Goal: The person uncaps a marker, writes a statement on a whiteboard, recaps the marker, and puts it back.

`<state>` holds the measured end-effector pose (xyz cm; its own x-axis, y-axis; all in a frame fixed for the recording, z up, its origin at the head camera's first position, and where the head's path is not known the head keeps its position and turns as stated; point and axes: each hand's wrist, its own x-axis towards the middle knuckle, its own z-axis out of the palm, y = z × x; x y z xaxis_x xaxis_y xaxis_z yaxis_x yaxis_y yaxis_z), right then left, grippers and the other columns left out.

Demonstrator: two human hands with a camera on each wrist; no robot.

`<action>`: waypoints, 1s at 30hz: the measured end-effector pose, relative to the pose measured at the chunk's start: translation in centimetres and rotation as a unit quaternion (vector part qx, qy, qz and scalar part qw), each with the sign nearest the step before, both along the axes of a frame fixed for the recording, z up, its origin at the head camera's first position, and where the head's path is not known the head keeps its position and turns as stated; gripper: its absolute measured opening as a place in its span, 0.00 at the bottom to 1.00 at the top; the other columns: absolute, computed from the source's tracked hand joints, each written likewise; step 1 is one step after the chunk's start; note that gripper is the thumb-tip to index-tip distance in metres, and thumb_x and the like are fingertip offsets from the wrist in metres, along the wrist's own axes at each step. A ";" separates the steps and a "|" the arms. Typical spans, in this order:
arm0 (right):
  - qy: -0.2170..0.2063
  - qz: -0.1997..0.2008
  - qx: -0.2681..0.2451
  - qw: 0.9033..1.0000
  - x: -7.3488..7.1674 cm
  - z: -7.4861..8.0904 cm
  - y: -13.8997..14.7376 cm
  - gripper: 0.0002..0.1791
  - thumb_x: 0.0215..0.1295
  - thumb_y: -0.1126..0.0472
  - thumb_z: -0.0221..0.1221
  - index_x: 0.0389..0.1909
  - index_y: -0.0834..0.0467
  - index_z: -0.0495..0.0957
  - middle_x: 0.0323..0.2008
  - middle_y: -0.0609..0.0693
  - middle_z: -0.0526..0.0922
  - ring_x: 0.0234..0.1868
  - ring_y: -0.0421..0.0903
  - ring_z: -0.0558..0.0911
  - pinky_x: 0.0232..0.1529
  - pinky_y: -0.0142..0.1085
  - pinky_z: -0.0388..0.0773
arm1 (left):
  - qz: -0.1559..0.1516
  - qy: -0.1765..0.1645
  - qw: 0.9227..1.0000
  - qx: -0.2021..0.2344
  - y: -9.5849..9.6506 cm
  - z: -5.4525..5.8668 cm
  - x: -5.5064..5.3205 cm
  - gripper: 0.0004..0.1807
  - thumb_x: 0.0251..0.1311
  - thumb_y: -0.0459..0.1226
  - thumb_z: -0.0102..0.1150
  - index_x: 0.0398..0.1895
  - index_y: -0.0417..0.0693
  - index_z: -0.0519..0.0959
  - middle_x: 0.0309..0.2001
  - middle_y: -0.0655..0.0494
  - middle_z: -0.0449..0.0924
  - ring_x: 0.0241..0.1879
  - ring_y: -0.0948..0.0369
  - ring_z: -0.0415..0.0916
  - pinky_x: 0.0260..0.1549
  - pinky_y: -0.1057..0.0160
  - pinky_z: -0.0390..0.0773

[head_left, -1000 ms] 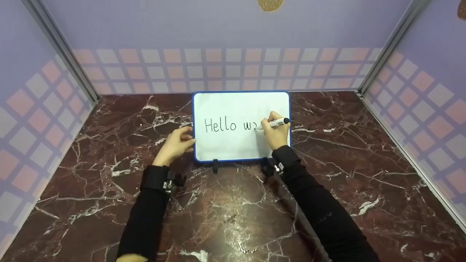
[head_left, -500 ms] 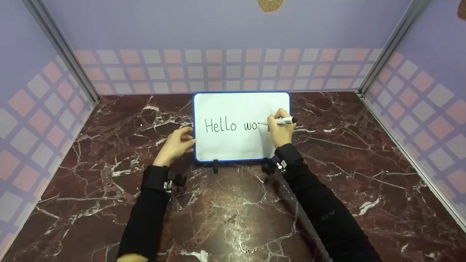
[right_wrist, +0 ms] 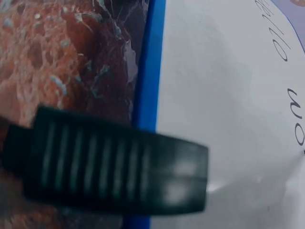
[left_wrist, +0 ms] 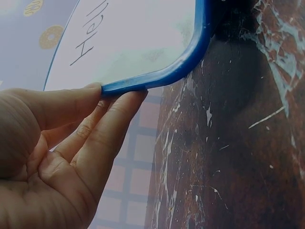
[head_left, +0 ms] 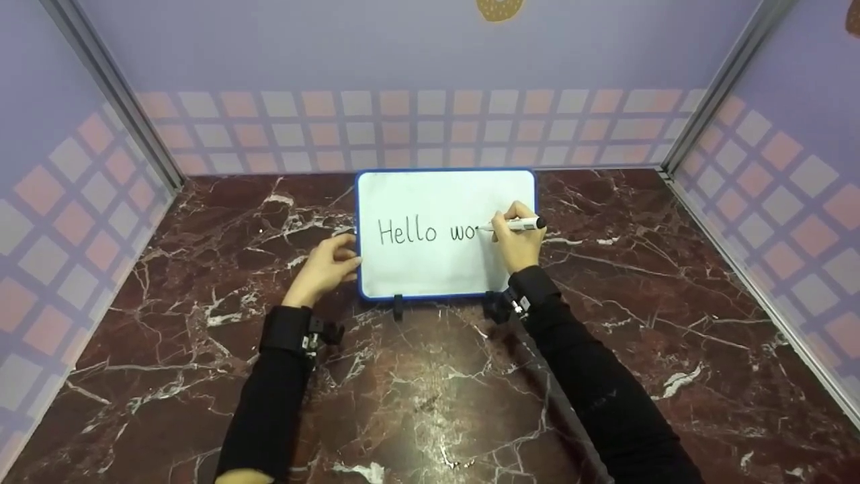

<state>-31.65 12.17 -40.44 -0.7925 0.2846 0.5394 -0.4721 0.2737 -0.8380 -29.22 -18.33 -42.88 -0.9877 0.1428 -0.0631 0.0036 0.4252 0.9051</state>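
Note:
A whiteboard (head_left: 430, 269) with a blue rim leans upright, facing me, with "Hello wo" written on it in black. My left hand (head_left: 327, 269) pinches its left edge; the left wrist view has the thumb (left_wrist: 71, 105) at the front and fingers behind the blue rim (left_wrist: 167, 74). A white marker (head_left: 516, 224) with a black end is gripped in my right hand (head_left: 517, 245), its tip at a short fresh mark just right of the "o". In the right wrist view the written letters (right_wrist: 296, 102) show, but the hand itself is out of sight.
Black stand feet (head_left: 398, 307) jut out below the board onto the marbled table (head_left: 416, 403). A dark ribbed piece (right_wrist: 114, 162) blocks part of the right wrist view. A patterned wall (head_left: 430, 60) rises behind the board, with side walls left and right.
The right hand has moved slightly right and up with the marker. The "o" after "w" has been finished and a small mark begun beside it. The left hand stays at the board's edge.

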 end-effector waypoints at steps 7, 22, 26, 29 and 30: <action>-0.037 -0.016 0.020 0.999 -1.8 -1.9 0.9 0.21 0.54 0.75 0.54 0.10 0.57 0.58 0.05 0.37 0.66 0.06 0.29 0.65 0.09 0.20 0.54 | 0.000 -0.014 1.000 0.002 -0.2 0.2 0.0 0.30 0.71 0.27 0.49 0.74 0.32 0.56 0.62 0.27 0.69 0.61 0.38 0.73 0.57 0.50 0.82; 0.006 -0.028 -0.015 0.999 -2.1 -1.6 1.4 0.23 0.59 0.73 0.55 0.11 0.49 0.60 0.07 0.40 0.72 0.09 0.36 0.72 0.12 0.24 0.58 | 0.005 -0.010 1.000 0.003 0.1 -0.1 -0.1 0.28 0.70 0.27 0.50 0.72 0.31 0.59 0.59 0.26 0.72 0.57 0.39 0.76 0.54 0.53 0.84; 0.018 -0.020 -0.060 0.998 -2.2 -1.6 1.7 0.23 0.58 0.75 0.54 0.11 0.51 0.60 0.07 0.46 0.73 0.10 0.40 0.73 0.11 0.25 0.60 | 0.005 -0.010 1.000 -0.002 0.0 -0.1 0.0 0.29 0.70 0.27 0.50 0.73 0.32 0.59 0.59 0.27 0.72 0.58 0.39 0.76 0.54 0.52 0.84; 0.014 -0.020 -0.055 0.998 -2.3 -1.5 1.9 0.22 0.59 0.75 0.56 0.12 0.53 0.62 0.09 0.57 0.76 0.10 0.39 0.74 0.11 0.24 0.60 | 0.004 -0.009 1.000 -0.002 0.0 0.0 0.0 0.29 0.71 0.27 0.50 0.73 0.32 0.58 0.60 0.27 0.72 0.58 0.39 0.75 0.54 0.52 0.84; 0.011 -0.018 -0.053 0.998 -2.3 -1.5 1.9 0.21 0.60 0.74 0.56 0.12 0.54 0.63 0.10 0.61 0.76 0.11 0.38 0.74 0.11 0.23 0.61 | 0.002 -0.010 1.000 -0.003 0.0 0.0 0.0 0.29 0.71 0.27 0.49 0.73 0.32 0.58 0.60 0.26 0.71 0.59 0.39 0.75 0.55 0.51 0.83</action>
<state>-33.96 14.08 -41.96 -0.7687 0.3701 0.5217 -0.4821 0.2009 -0.8528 -29.19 -18.35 -42.87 -0.9870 0.1376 -0.0837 -0.0165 0.4307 0.9023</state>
